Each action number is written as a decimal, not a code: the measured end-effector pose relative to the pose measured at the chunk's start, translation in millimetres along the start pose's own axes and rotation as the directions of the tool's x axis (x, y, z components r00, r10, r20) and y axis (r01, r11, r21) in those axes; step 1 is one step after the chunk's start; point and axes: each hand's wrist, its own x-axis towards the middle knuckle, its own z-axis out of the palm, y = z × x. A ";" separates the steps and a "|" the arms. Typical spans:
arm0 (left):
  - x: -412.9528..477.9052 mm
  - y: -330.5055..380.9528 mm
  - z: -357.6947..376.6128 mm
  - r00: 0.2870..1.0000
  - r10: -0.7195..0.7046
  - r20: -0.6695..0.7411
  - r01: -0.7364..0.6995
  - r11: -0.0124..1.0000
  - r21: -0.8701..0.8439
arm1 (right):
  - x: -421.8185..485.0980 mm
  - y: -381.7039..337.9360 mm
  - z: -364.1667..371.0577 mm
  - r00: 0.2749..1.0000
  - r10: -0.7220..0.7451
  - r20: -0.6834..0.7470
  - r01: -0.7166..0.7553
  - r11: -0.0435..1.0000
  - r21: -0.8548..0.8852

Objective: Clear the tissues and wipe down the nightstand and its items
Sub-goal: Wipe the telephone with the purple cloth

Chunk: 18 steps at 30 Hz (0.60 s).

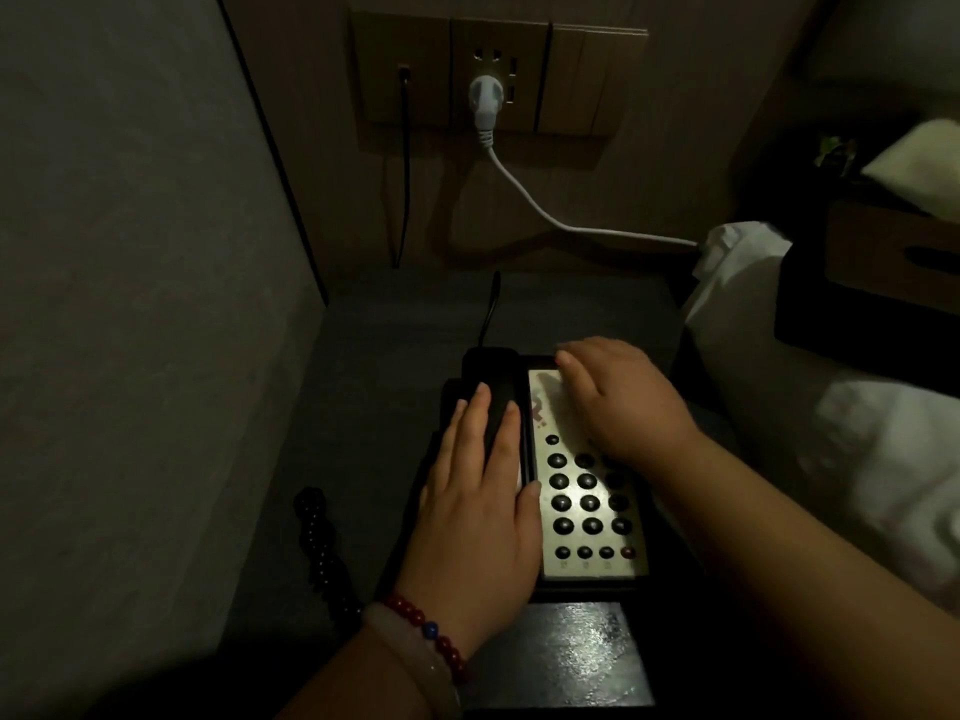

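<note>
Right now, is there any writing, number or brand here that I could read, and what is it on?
Nothing here reads clearly.
The card on the telephone, partly under the right hand: reddish marks, too blurred.
The buttons: no digits legible.
Tiny marks under the bottom buttons: too small.
The wall sockets: no lettering visible.

The handset [493, 376] is smooth matt black plastic, the keypad plate [571, 563] pale with a satin sheen under glossy dark buttons [588, 481], the nightstand [395, 345] top matt and dark, the plug [484, 98] smooth white plastic, the bedding [883, 459] crumpled white cloth, and the beads [322, 543] glossy.
</note>
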 end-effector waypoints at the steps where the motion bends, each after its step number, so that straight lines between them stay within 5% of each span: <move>1: 0.2 -0.2 0.0 1.000 0.000 -0.001 0.000 1.000 -0.005 | 3.3 -6.9 3.6 0.998 -0.057 0.037 0.058 0.998 -0.036; 6: 0.2 -1.8 0.8 1.000 0.011 -0.020 -0.011 1.000 0.004 | 20.8 -17.9 4.7 0.979 -0.147 0.143 0.152 0.988 -0.025; 8: -0.1 -1.7 0.2 1.000 0.013 -0.019 -0.013 1.000 0.005 | 17.4 -2.6 2.0 0.993 -0.046 0.105 0.048 0.999 -0.022; 10: 0.1 -0.8 -0.1 1.000 0.007 -0.022 -0.007 1.000 0.000 | 4.1 10.0 -0.1 0.990 0.144 -0.002 -0.141 0.972 0.190; 13: 0.2 -0.6 1.4 1.000 -0.002 -0.025 0.002 1.000 -0.016 | -26.4 11.1 9.7 0.917 0.396 -0.044 -0.307 0.772 0.556; 18: -0.2 -2.1 3.6 0.999 0.015 -0.049 -0.017 0.999 -0.035 | -99.9 -3.6 24.3 0.919 0.390 -0.060 -0.283 0.758 0.587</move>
